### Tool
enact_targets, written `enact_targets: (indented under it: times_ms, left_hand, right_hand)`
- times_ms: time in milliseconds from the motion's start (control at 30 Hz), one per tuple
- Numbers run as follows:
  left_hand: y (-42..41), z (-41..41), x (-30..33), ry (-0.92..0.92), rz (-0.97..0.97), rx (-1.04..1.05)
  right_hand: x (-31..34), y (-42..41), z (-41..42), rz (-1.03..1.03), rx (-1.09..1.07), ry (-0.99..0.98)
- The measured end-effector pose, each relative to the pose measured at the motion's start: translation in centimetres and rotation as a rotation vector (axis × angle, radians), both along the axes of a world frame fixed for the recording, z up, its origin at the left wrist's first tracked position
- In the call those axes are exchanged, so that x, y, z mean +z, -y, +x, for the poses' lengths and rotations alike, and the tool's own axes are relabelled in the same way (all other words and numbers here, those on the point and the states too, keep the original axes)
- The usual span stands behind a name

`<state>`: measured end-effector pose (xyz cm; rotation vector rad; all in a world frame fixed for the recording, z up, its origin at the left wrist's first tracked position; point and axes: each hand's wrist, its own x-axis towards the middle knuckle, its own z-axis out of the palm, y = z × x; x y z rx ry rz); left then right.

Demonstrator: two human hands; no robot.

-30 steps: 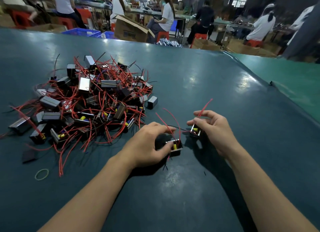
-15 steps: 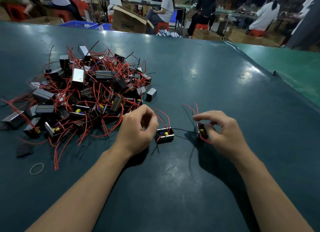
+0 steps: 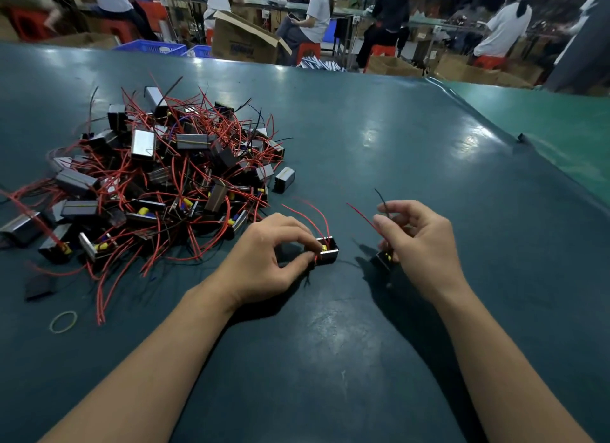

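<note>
A heap of small black and silver box parts with red and black wires (image 3: pixel 158 181) lies on the dark green table (image 3: pixel 363 165) at the left. My left hand (image 3: pixel 264 257) pinches one such part (image 3: pixel 327 251) that sits on the table, its red wires arching up. To its right, my right hand (image 3: pixel 419 241) holds a second part (image 3: pixel 383 259) low in its fingers and pinches that part's thin wires between thumb and forefinger; a red wire (image 3: pixel 361 215) and a black one stick up and to the left.
A yellow rubber band (image 3: pixel 63 321) lies on the table at the lower left, near a flat black piece (image 3: pixel 39 289). A lighter green surface (image 3: pixel 554 135) adjoins the table at the right. Seated people, cardboard boxes (image 3: pixel 244 41) and blue crates stand beyond the far edge.
My right hand has lifted and now pinches the wires of its part up higher. My left hand has closed its fingertips on the part on the table.
</note>
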<state>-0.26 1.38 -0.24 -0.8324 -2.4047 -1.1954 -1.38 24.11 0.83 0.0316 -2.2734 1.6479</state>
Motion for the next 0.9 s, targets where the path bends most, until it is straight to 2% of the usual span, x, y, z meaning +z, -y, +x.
enact_targets:
  times_ms: [133,333,433,700,900]
  left_hand:
    - [-0.1,0.0,0.1,-0.022,0.038,0.063]
    - [-0.1,0.2,0.0,-0.046,-0.022,-0.047]
    - [-0.3,-0.1,-0.3,-0.036,0.081,0.016]
    - [-0.5,-0.7,-0.3,-0.034,0.240,0.148]
    - [-1.7,-0.3,0.1,0.132,0.424,0.141]
  right_hand:
    - [0.0,1.2,0.5,-0.039,0.144,0.034]
    - [0.2,1.4,0.7,-0.078,0.202,-0.082]
    - [0.4,1.5,0.9,-0.020,0.247,-0.137]
    - [0.1,3.2,0.9,-0.154,0.352,0.030]
    - [-0.1,4.6,0.7,-0.283,0.431,0.045]
